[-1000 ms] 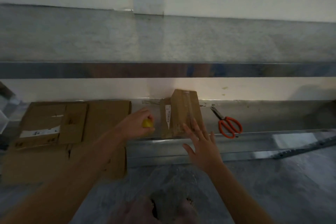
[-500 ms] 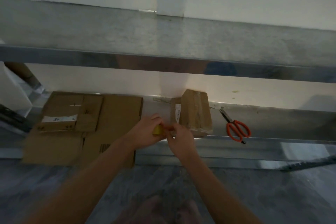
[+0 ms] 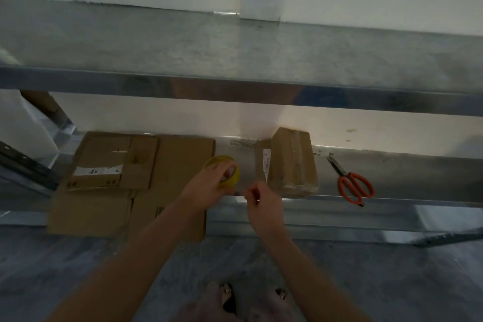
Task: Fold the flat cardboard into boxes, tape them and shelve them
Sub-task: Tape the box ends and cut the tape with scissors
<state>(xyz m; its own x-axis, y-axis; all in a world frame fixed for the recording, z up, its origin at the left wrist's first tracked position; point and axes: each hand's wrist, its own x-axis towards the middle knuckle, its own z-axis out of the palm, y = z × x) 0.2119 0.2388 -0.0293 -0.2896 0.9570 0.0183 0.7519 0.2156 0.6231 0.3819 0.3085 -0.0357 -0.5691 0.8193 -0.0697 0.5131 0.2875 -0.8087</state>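
Just 1 view here, worn on the person's head, looking forward and down onto the lower shelf from close by. The upper shelf fills the frame's top half

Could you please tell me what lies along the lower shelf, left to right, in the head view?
Flat cardboard → yellow tape roll in the left hand → right hand pinching its loose end → folded box → orange scissors.

Bare forearms, left hand, right hand
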